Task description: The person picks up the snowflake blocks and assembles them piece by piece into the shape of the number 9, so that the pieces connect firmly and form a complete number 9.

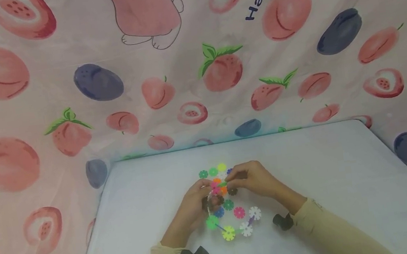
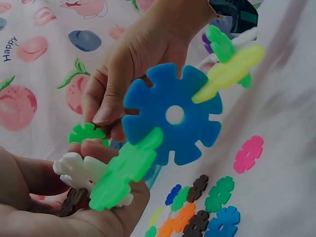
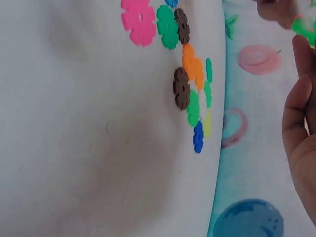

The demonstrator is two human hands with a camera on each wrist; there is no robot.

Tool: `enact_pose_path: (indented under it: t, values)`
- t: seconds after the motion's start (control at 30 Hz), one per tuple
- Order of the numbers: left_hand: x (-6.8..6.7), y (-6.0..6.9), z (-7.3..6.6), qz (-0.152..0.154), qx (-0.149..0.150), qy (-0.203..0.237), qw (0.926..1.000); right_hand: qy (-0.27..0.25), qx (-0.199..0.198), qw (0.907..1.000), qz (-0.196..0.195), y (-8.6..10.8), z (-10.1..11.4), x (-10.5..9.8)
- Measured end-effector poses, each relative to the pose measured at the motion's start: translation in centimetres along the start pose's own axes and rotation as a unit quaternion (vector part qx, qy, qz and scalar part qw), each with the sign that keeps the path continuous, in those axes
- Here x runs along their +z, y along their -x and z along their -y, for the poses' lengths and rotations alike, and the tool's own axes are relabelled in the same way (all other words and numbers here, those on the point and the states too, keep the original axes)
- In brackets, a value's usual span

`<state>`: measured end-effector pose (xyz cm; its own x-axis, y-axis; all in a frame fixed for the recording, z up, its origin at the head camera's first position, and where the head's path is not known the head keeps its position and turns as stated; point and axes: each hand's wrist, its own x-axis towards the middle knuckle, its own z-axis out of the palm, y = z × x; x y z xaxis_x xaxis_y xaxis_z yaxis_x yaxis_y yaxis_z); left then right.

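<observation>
Right hand pinches a green disc; left hand grips the disc chain. Uneven pressing might pop the chain apart.

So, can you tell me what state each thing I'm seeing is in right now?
Left grip: holding linked notched discs.
Right grip: apparently pinching a small green disc.
Blue notched disc: slotted into a green disc and a yellow disc.
Pink notched disc: loose, lying on the table.
Brown notched disc: loose, lying there too.
Fruit-print cloth: hanging, creased.
</observation>
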<state>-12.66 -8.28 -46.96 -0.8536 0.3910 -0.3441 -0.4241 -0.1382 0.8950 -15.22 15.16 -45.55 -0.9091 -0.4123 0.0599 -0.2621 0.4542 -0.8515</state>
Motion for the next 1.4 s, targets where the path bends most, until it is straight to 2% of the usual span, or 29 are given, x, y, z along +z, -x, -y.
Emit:
enact_pose_path:
  t: [0.17,0.47,0.6,0.73,0.83,1.03,1.2,1.4]
  values:
    - [-0.2,0.3,-0.2,-0.026,-0.002,0.028,0.9993,0.034,0.027,0.9991,-0.005,-0.4,-1.1,-0.2]
    - [-0.6,0.4,-0.4,-0.007,0.023,0.075,0.9969,0.106,0.098,0.9892,0.025,-1.2,-3.8,0.7]
    - [-0.6,0.2,-0.3,-0.024,0.036,0.066,0.9969,0.119,0.121,0.9846,0.044,-1.5,-4.4,1.4]
    - [-0.6,-0.1,-0.1,-0.045,0.042,0.032,0.9976,0.151,0.108,0.9812,0.054,-1.8,-4.5,1.8]
    - [-0.8,-0.1,-0.1,-0.044,0.041,0.02,0.998,0.169,0.1,0.9788,0.06,-1.9,-4.5,2.0]
    - [-1.0,0.1,-0.2,-0.036,0.038,0.023,0.9984,0.178,0.098,0.9763,0.075,-2.0,-3.9,1.9]
    - [-1.1,0.3,-0.2,-0.029,0.034,0.03,0.9986,0.161,0.085,0.9779,0.103,-1.8,-3.2,1.7]
    - [-1.1,0.3,-0.2,-0.019,0.03,0.045,0.9984,0.172,0.109,0.9736,0.104,-1.8,-3.7,1.5]
